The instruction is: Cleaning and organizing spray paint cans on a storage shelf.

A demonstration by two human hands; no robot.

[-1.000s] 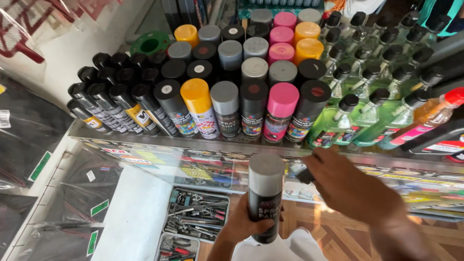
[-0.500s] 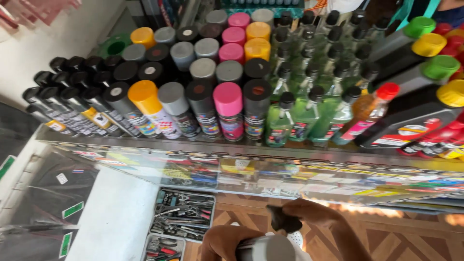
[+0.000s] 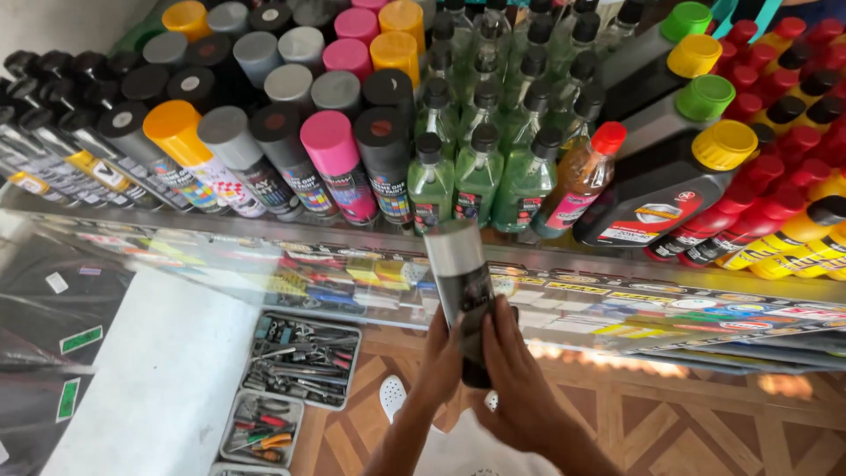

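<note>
A single spray can (image 3: 464, 295) with a silver-grey cap is held upright in front of the glass shelf (image 3: 617, 300), low in the middle of the view. It is gripped by both hands: the left hand (image 3: 439, 357) is wrapped around its lower body from the left, and the right hand (image 3: 515, 379) is closed over its black lower half from the right, fingers curled across the label.

On the shelf behind, spray cans are stood in rows. In the front row nearest the held can, five caps can be counted: one orange-capped can (image 3: 176, 132), one grey-capped can (image 3: 227, 137), one black-capped can (image 3: 278, 128), one pink-capped can (image 3: 328, 141) and one further black-capped can (image 3: 381, 128). Further left, a cluster of black-capped cans (image 3: 70, 106) is packed too closely for a sure count. Behind, two more pink caps and two more orange caps are seen.

To the right of the cans, green bottles (image 3: 480, 167) with black tops are grouped; three are counted in the front row. One amber bottle (image 3: 583, 176) with a red cap is placed just beside them. Four dark oil jugs (image 3: 670, 176) are laid tilted, two capped yellow and two capped green. Red-capped bottles (image 3: 793, 132) fill the far right.

Below the shelf, two trays of tools (image 3: 304, 357) are set on the floor.
</note>
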